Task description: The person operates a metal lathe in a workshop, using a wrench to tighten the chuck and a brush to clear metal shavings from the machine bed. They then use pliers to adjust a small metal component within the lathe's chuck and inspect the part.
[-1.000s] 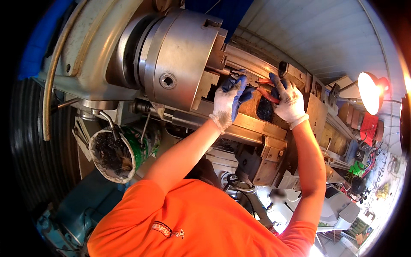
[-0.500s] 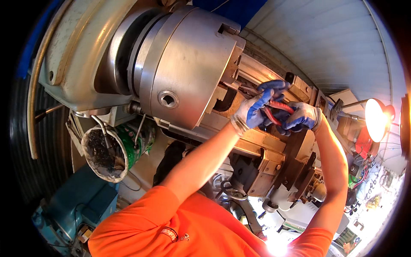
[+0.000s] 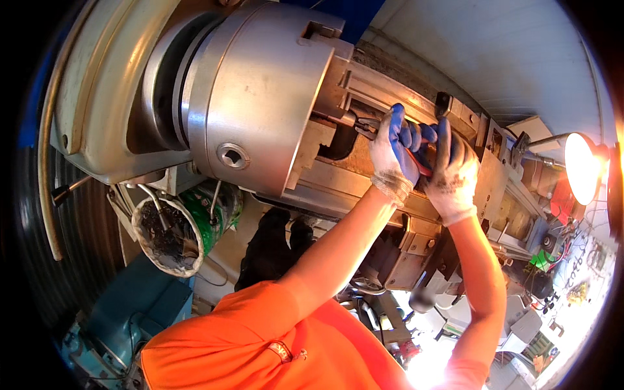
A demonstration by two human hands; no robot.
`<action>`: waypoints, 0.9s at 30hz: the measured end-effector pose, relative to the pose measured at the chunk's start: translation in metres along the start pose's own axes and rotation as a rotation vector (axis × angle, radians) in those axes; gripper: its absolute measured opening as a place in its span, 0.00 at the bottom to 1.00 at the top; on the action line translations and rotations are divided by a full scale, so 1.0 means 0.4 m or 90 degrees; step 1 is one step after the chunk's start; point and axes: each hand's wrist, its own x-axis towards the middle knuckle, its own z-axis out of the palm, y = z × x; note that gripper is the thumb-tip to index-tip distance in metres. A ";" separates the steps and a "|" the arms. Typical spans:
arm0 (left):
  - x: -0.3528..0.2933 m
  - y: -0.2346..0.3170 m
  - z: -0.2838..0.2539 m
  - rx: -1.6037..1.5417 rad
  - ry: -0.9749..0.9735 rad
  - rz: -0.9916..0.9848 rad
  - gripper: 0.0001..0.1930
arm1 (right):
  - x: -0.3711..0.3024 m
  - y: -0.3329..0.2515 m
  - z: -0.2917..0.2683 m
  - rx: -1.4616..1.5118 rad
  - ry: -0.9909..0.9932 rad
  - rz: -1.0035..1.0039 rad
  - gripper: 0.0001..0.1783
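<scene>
One left hand (image 3: 394,146) and one right hand (image 3: 452,172) curl round red-handled pliers (image 3: 416,162), apparently positioning them near the bar (image 3: 343,117) off the right edge of the lathe chuck (image 3: 263,94), calling next for steady aim.

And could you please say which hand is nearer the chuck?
Left: the left hand lies across a gap from the chuck; the right hand is farther off, beyond the left.

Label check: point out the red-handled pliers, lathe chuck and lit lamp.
Red-handled pliers (image 3: 420,165), head view: on a red handle.
Lathe chuck (image 3: 263,97), head view: on its curved outer side.
Lit lamp (image 3: 582,169), head view: on its glowing opening.
</scene>
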 end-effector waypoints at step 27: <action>-0.074 0.223 -0.156 0.644 -0.158 -0.052 0.11 | -0.160 -0.322 0.007 0.828 -0.315 0.352 0.25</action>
